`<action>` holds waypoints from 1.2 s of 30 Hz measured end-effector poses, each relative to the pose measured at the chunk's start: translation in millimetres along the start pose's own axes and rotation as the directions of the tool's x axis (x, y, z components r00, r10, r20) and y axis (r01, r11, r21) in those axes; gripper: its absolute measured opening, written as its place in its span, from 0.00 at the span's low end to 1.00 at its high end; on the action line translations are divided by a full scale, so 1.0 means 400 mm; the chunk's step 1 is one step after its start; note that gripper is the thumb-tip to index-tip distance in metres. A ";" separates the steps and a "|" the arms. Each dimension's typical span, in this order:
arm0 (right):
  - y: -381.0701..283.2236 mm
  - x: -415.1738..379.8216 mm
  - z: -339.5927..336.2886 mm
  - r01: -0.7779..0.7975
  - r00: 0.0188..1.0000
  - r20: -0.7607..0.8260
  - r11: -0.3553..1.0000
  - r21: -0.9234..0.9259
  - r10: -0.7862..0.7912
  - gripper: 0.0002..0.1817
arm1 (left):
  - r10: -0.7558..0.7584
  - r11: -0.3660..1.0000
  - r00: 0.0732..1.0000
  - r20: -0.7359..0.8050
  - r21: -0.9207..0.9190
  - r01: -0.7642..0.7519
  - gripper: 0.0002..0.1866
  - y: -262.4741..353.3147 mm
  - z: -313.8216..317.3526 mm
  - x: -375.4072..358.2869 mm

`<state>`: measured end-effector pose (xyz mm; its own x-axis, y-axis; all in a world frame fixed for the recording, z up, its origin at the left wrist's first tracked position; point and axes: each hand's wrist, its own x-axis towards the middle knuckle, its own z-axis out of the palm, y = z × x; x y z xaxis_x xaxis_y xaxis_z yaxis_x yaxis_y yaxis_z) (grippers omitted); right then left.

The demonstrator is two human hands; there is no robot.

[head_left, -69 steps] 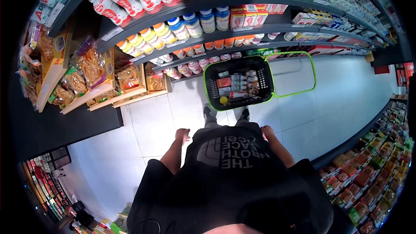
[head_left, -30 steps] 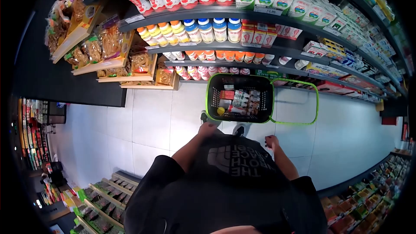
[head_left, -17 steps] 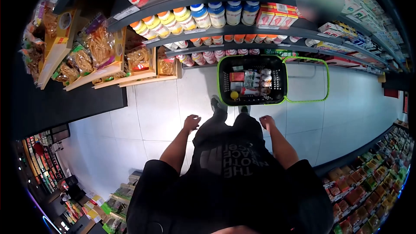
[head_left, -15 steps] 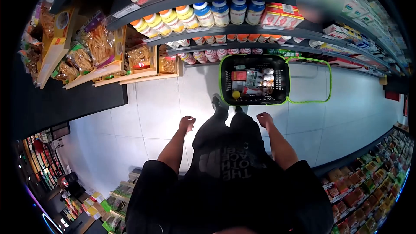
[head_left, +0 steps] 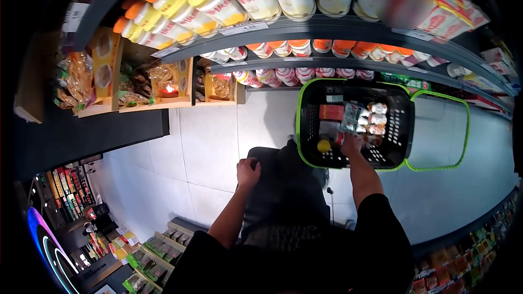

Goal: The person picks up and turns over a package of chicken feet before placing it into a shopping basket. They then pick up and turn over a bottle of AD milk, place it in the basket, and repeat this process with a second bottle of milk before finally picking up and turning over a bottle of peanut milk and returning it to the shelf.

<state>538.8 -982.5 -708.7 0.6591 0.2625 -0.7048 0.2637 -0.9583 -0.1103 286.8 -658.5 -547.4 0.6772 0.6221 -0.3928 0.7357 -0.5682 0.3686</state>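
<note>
My right hand (head_left: 353,145) reaches down into a black shopping basket (head_left: 400,149) with a green rim. Its fingers close on a red-and-white bottle (head_left: 340,138) lying there; the hand covers most of that bottle. Around it in the basket are a red box (head_left: 331,112), a greenish-white pack (head_left: 352,114), several small white bottles (head_left: 377,118) and a yellow round item (head_left: 324,146). My left hand (head_left: 249,173) hangs beside my bent knee, loosely curled with a gap between thumb and fingers, and nothing shows in it.
Ahead, shelves (head_left: 305,28) hold rows of bottles (head_left: 259,0) close behind the basket. Wooden bins (head_left: 215,90) of bagged food stand at left over a dark base (head_left: 109,136). The basket's green handle (head_left: 467,130) lies folded out to the right above the tiled floor (head_left: 207,130).
I have bent lower, so the shelves and basket appear larger. My right hand has moved from beside my leg into the basket and onto the bottle. My left hand stays low at my side.
</note>
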 end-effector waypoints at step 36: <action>-0.444 -1.238 -1.058 0.898 0.173 -0.974 0.430 0.095 -0.146 0.41 | 0.880 -0.202 0.471 0.070 -0.841 0.501 0.23 0.953 -1.015 -0.249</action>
<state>463.8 -894.5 -43.5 0.7617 0.2951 0.5768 0.6381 -0.1874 -0.7468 497.3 -718.4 -25.8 0.9663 -0.2446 0.0807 0.1861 0.8797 0.4376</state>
